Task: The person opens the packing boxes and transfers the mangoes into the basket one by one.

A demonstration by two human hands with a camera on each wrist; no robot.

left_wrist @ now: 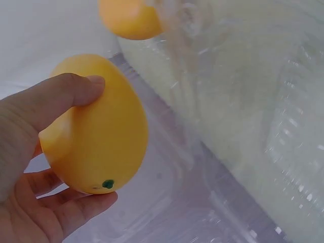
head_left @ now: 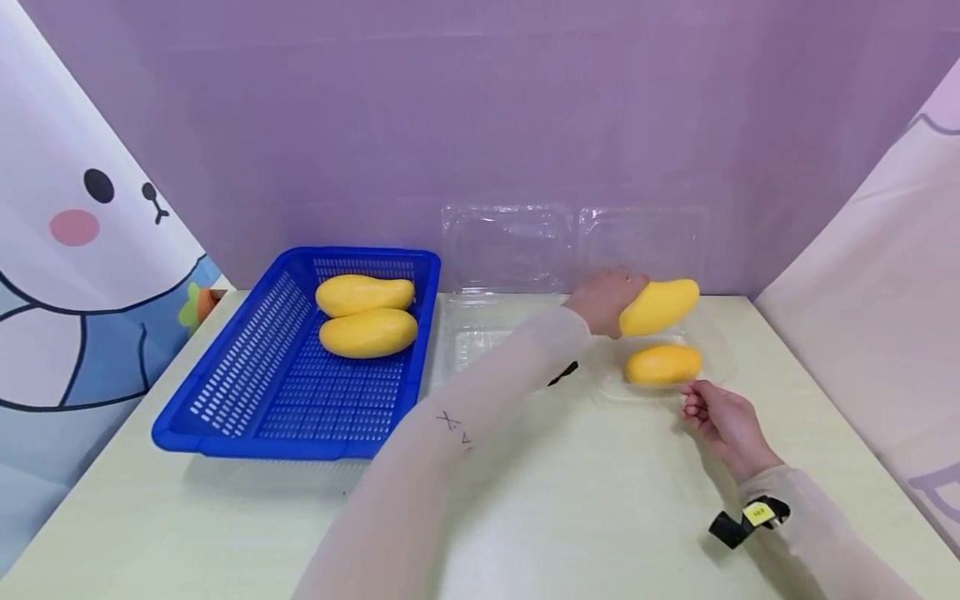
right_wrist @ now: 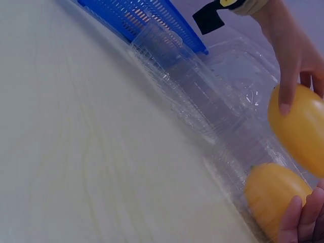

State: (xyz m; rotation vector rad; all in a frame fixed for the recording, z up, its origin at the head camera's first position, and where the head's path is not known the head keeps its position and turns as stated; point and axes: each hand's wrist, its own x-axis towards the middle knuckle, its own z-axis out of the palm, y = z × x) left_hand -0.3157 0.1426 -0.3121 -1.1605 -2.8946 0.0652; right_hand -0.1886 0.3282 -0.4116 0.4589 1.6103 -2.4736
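My left hand (head_left: 606, 302) grips a yellow mango (head_left: 662, 307), thumb on top and fingers beneath in the left wrist view. This mango is held above the right-hand clear plastic container (head_left: 609, 388), whose lid stands up at the back. A second, more orange mango (head_left: 664, 365) lies in the front of that container. Beside it my right hand (head_left: 726, 423) has curled fingers, thumb and forefinger pinching the container's front rim. In the right wrist view both mangoes and the left hand (right_wrist: 296, 55) show, and only some right fingertips (right_wrist: 291, 217) are visible.
A blue slotted basket (head_left: 191, 440) stands on the left of the pale table (head_left: 570, 508), with two yellow mangoes (head_left: 367, 333) at its back right. Between basket and hands is another clear container (head_left: 459, 333), its lid (head_left: 508, 250) raised against the purple backdrop (head_left: 480, 125).
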